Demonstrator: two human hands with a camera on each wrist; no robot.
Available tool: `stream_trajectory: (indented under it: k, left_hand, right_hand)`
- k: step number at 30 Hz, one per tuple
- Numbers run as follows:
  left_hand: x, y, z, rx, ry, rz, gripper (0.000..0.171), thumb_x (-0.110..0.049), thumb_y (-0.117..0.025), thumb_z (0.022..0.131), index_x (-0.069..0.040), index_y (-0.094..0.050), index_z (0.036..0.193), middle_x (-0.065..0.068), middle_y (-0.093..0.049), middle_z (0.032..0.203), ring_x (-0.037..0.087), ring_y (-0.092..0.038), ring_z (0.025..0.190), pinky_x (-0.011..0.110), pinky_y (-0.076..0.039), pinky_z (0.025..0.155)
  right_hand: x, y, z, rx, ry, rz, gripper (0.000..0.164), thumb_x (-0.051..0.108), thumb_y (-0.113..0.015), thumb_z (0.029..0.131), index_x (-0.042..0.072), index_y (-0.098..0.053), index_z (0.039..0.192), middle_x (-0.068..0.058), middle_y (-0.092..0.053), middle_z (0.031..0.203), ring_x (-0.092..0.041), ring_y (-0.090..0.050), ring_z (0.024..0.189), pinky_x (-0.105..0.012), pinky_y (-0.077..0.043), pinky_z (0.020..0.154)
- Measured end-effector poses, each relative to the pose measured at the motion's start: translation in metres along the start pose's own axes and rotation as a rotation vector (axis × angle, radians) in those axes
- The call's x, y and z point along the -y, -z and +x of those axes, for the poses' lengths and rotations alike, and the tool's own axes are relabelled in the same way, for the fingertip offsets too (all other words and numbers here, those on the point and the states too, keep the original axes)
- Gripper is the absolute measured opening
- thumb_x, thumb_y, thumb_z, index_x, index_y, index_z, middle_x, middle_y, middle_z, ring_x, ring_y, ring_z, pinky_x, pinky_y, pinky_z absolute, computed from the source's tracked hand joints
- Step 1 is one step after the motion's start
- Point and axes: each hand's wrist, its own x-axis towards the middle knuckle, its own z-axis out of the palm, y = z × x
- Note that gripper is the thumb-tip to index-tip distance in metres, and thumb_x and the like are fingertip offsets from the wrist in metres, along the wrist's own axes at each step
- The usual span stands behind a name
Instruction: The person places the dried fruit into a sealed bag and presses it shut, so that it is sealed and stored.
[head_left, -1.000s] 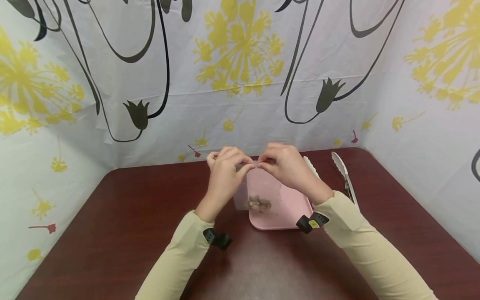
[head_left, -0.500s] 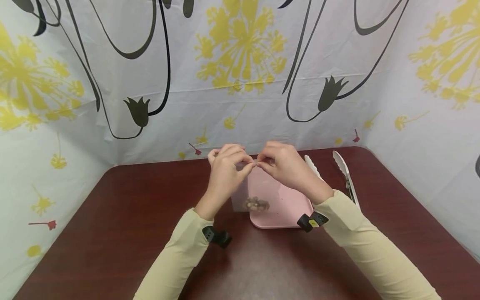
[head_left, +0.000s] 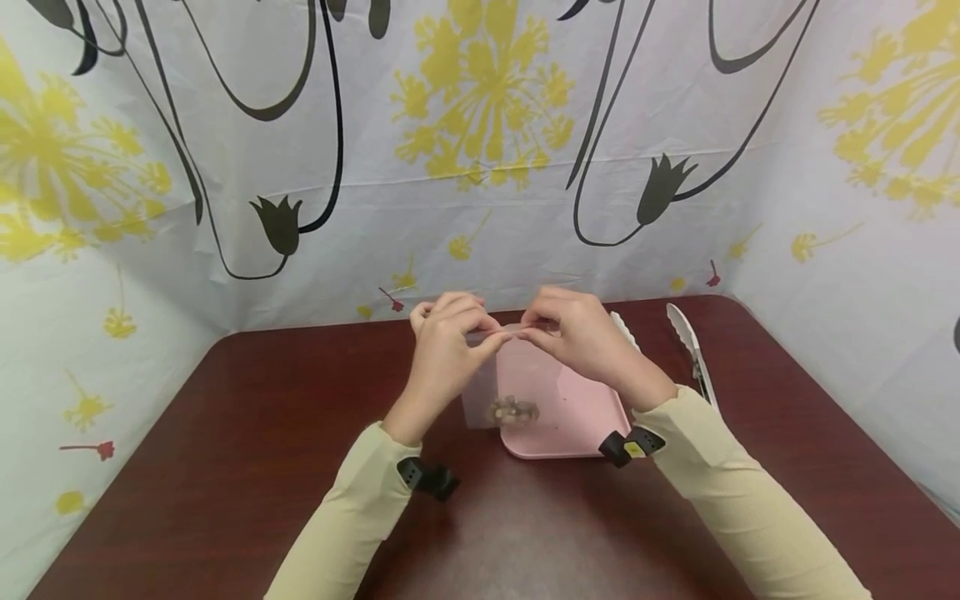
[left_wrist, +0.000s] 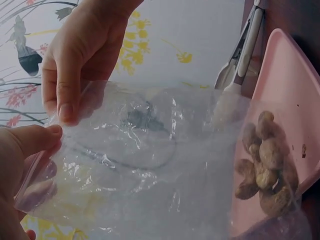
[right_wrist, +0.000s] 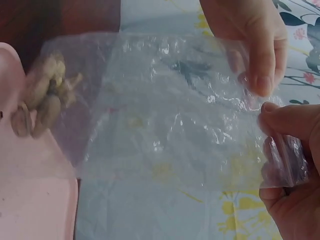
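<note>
A clear zip-top plastic bag (left_wrist: 150, 150) hangs from both hands over the near left part of a pink tray (head_left: 585, 417). Several unshelled peanuts (left_wrist: 272, 150) lie gathered at its bottom, seen blurry through the film. My left hand (head_left: 446, 342) pinches the bag's top edge between thumb and fingers. On the same edge, a little to the right, my right hand (head_left: 581, 333) pinches with thumb and fingertips. In the right wrist view the right thumb (right_wrist: 280, 112) presses on the zip strip (right_wrist: 285, 155), with its fingers behind the film.
White-tipped tongs (head_left: 693, 354) lie right of the tray, one arm partly behind the right forearm. Small dark crumbs dot the tray. A patterned sheet (head_left: 480, 233) hangs along the back of the dark red table (head_left: 300, 417).
The hands have drawn slightly apart along the bag's top edge, the right one shifting right. More of the edge shows between them. The bag and peanuts swung slightly left.
</note>
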Motion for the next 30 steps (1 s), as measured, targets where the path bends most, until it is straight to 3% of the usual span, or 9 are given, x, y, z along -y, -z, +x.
stream_trajectory:
  k: [5, 20, 30]
  left_hand:
    - [0.002, 0.002, 0.000, -0.014, -0.008, -0.015, 0.012, -0.020, -0.081, 0.075, -0.014, -0.072, 0.072, -0.003, -0.068, 0.077, 0.016, -0.058, 0.103, 0.052, -0.025, 0.094]
    - [0.008, 0.006, 0.002, 0.044, 0.002, -0.040, 0.012, -0.021, -0.081, 0.074, -0.016, -0.071, 0.072, -0.005, -0.067, 0.076, 0.014, -0.057, 0.103, 0.051, -0.023, 0.095]
    - [0.009, 0.008, 0.002, 0.041, -0.003, -0.026, 0.011, -0.021, -0.080, 0.074, -0.016, -0.071, 0.073, -0.004, -0.067, 0.076, 0.015, -0.057, 0.103, 0.050, -0.023, 0.094]
  right_hand:
    - [-0.003, 0.004, 0.000, 0.004, 0.031, -0.009, 0.009, 0.011, -0.077, 0.079, 0.011, -0.068, 0.076, 0.003, -0.060, 0.075, -0.008, -0.055, 0.068, -0.026, -0.046, 0.062]
    - [-0.006, 0.013, -0.003, 0.042, -0.020, -0.036, 0.007, 0.013, -0.075, 0.081, 0.013, -0.069, 0.077, 0.004, -0.062, 0.076, -0.008, -0.055, 0.067, -0.027, -0.046, 0.062]
    - [-0.010, 0.015, -0.006, 0.031, -0.041, -0.032, 0.008, 0.013, -0.076, 0.081, 0.013, -0.069, 0.076, 0.003, -0.061, 0.074, -0.008, -0.053, 0.065, -0.027, -0.044, 0.061]
